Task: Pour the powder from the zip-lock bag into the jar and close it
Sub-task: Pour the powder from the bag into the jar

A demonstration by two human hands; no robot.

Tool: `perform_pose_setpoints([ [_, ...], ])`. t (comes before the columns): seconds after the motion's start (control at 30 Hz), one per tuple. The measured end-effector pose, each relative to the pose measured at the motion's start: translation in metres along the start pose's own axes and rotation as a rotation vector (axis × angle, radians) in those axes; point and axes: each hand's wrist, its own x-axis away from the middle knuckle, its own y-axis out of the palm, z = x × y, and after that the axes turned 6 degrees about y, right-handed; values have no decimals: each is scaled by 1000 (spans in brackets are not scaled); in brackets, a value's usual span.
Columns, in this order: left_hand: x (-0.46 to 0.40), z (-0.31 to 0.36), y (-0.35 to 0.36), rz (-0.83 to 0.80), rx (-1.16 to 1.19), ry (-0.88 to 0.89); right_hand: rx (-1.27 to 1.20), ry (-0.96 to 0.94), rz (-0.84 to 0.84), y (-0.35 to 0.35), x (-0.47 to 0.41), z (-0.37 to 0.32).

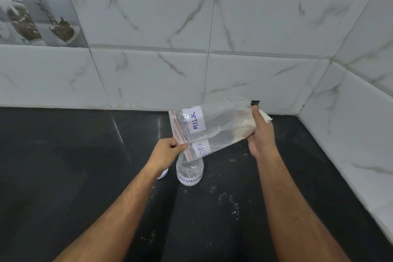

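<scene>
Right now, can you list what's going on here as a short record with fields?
left hand: pinches the bag's zip edge
right hand: grips the bag's raised bottom end
bag: tilted, mouth over the jar, powder mostly at the raised end
jar: open, upright, little powder inside
lid: probably the white thing partly hidden behind the left wrist
counter: black, specks of spilled powder

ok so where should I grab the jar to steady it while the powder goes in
Grip the jar low around its labelled wall, from the left side. It stands upright, and the bag mouth hangs over its open top, so keep fingers below the rim.
</scene>
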Motion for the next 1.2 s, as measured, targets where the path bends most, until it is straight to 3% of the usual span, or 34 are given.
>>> perform_pose_setpoints([
  [0.27,5,-10,2,106,1,-36,90,-29,3,7,2,2],
  [1.2,9,-38,6,89,28,-87,291,-114,-48,40,13,0],
])
